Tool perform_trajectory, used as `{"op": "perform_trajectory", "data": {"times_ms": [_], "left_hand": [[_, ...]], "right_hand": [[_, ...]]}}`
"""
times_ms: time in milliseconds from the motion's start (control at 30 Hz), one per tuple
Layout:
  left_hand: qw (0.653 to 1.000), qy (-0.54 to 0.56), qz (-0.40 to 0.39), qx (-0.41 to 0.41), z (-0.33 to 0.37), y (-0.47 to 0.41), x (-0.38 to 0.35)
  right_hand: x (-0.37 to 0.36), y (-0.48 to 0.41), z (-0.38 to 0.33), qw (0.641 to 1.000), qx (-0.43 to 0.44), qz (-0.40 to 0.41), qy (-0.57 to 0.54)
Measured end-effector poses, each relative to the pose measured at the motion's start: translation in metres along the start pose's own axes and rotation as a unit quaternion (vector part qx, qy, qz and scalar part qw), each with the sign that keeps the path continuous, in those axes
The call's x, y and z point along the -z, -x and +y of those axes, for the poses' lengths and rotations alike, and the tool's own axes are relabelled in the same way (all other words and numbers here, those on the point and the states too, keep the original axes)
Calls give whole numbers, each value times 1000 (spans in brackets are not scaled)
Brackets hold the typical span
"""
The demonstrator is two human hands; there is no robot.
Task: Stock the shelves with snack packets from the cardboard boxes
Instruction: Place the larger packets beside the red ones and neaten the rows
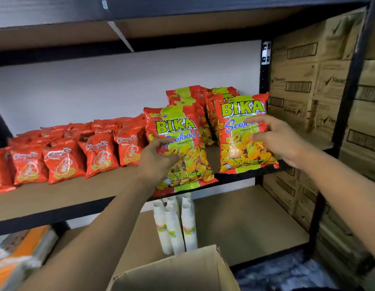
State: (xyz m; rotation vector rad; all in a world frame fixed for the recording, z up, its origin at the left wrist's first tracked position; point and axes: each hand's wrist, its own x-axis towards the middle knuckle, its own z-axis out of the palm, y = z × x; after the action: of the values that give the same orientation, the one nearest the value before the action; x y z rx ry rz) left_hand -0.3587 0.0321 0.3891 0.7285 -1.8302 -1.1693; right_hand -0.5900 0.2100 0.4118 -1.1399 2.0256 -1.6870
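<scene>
Red, green and yellow on both big bags, shiny and puffy, with crackers drawn on the front. Gripped at its side by the left hand (159,158), fingers curled round it: the left packet (178,141), bottom edge hanging just past the front of the shelf (77,192). Standing at the shelf's front edge: the right packet (243,135), held by the right hand (274,141) with bent fingers spread over its front. Behind them, more of the same packets (192,97), already lined up. To the left, rows of small red packets (98,152) in place too. Looks about halfway done: bare board left in front, and an open cardboard box (171,269) down below, inside hidden. Under the shelf, paper cups (174,223).
</scene>
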Motion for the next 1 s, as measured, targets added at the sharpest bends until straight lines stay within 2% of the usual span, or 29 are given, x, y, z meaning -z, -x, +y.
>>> {"op": "perform_trajectory", "data": {"times_ms": [167, 467, 567, 667, 733, 800, 900, 933, 1000], "left_hand": [[999, 9, -30, 10, -8, -52, -30], [999, 17, -17, 24, -34, -120, -78], [999, -29, -8, 12, -44, -133, -85], [991, -132, 16, -30, -55, -142, -89], [979, -195, 26, -51, -55, -141, -92], [963, -251, 44, -83, -57, -137, -94], [893, -414, 103, -142, -60, -129, -96], [871, -455, 107, -155, -59, -125, -96], [851, -489, 80, -174, -58, -115, -98]], "right_hand": [[5, -52, 8, 999, 0, 7, 37], [1, -142, 45, 999, -3, 6, 32], [-7, -158, 52, 999, 8, 26, 45], [-13, -166, 62, 997, 26, 37, 67], [-15, -168, 69, 992, 46, 59, 97], [-18, -167, 73, 978, 48, 95, 177], [-25, -150, 74, 940, 31, 135, 311], [-29, -141, 74, 930, 50, 147, 333], [-34, -128, 82, 910, 93, 169, 367]]}}
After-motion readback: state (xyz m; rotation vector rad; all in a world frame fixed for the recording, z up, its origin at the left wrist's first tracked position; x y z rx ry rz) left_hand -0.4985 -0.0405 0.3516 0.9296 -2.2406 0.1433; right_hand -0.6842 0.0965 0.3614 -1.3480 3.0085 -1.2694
